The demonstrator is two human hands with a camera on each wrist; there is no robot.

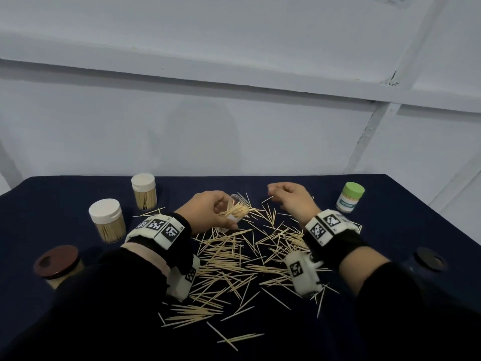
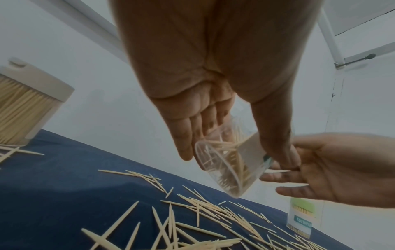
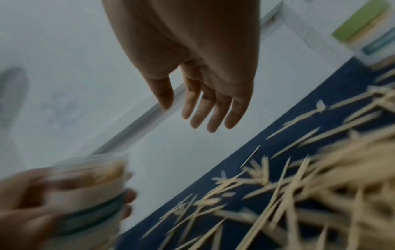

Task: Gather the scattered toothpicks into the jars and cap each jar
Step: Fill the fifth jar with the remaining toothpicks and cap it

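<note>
1. Three capped jars (image 1: 107, 220) stand far left on the surface (image 1: 390, 230).
2. Left hand (image 1: 208, 207) fingers grip the tilted clear jar (image 1: 235, 209).
3. Loose toothpicks (image 1: 234, 259) lie scattered at centre.
4. Right hand (image 1: 291, 198) fingers relaxed, empty.
5. Green-capped jar (image 1: 350, 196) stands far right.

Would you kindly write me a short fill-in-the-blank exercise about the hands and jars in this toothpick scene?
1. The clear open jar is held by the person's ____ hand.
2. The jar at the far right has a ____ cap.
3. The right hand holds no jar; its fingers are ____.
4. The scattered toothpicks lie on a dark ____ cloth.

Missing words: left; green; open; blue
</note>
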